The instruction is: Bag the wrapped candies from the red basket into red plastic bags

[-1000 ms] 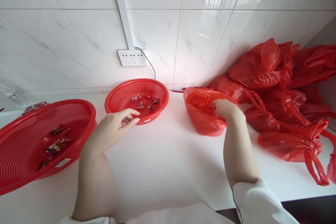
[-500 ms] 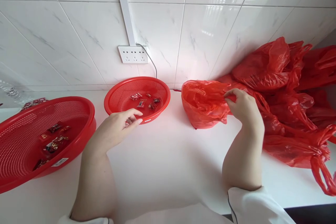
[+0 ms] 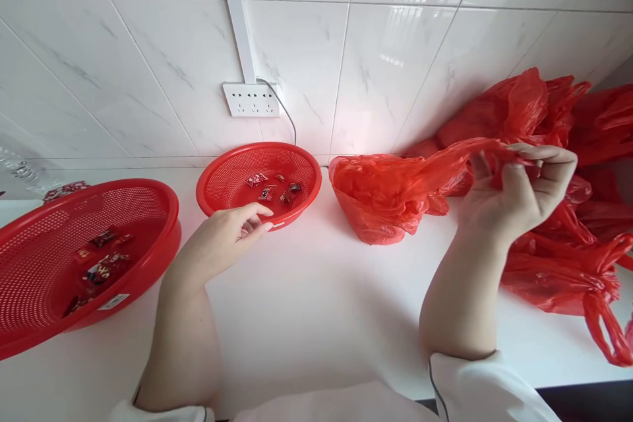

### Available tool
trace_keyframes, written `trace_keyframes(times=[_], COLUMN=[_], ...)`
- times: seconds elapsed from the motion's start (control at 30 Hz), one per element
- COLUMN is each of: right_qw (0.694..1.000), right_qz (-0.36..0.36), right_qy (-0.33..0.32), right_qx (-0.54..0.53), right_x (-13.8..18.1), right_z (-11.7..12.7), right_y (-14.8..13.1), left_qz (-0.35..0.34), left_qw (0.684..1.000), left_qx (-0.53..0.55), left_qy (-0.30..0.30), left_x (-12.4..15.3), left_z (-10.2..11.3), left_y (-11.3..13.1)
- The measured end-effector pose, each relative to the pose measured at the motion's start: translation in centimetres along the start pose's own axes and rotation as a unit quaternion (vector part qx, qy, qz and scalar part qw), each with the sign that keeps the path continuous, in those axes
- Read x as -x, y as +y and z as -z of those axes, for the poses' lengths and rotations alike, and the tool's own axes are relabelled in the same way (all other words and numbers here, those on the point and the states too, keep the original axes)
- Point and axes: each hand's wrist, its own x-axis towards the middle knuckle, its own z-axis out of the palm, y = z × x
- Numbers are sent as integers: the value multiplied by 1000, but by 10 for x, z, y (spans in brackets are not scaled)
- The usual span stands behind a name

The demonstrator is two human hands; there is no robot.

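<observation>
My right hand [image 3: 519,188] is closed on a handle of the red plastic bag [image 3: 380,194], and the handle is stretched out to the right from the bag's mouth. The bag stands on the white table near the wall; what it contains is hidden. At the front rim of the smaller red mesh basket [image 3: 217,165], my left hand [image 3: 232,234] hovers with thumb and fingertips apart and nothing between them. Several small wrapped sweets [image 3: 266,193] lie on that basket's bottom.
A larger red basket [image 3: 165,211] at the left also has several wrapped sweets [image 3: 101,267] in it. Filled red bags [image 3: 554,277] are heaped at the right. A power socket [image 3: 251,100] with a grey cable is on the tiled wall behind.
My right hand has taken hold of the bag's handle and pulled it to the right, stretching the bag's upper part. My left hand has hardly moved.
</observation>
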Motion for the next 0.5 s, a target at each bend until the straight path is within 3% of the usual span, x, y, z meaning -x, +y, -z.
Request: trace_keyframes(times=[0.1,0.17,0.2,0.3,0.33,0.37,0.4,0.43,0.5], right_qw=[981,926,870,637,572,531,511,513,549], right_qz=[-101,-143,-155,-132,-108,-85,-65,-52,-54], right_qy=[-109,-271,-383,-699,-768,-811,-836,-844,-830], right_qx=[-128,-223,-270,-297,-268,-230,-189,-150,-83], right_x=[13,31,42,81,92,102,109,113,113], right_z=[-5,-15,-21,-44,-52,-57,-61,-64,-63], right_y=[-22,-38,-44,-57,-60,-62,-64,-66,-69], left_qz=[-16,-18,-12,20,32,42,49,53,58], left_qw=[995,972,946,848,827,811,800,790,768], left_qx=[94,226,305,483,513,532,548,563,607], left_qy=[-12,-63,-107,-219,-229,-238,-239,-236,-196], left_x=[-3,-7,-9,-16,-18,-20,-22,-26,-33], left_z=[-11,-25,-35,-64,-74,-82,-88,-93,-97], left_y=[11,21,27,42,46,48,48,47,42])
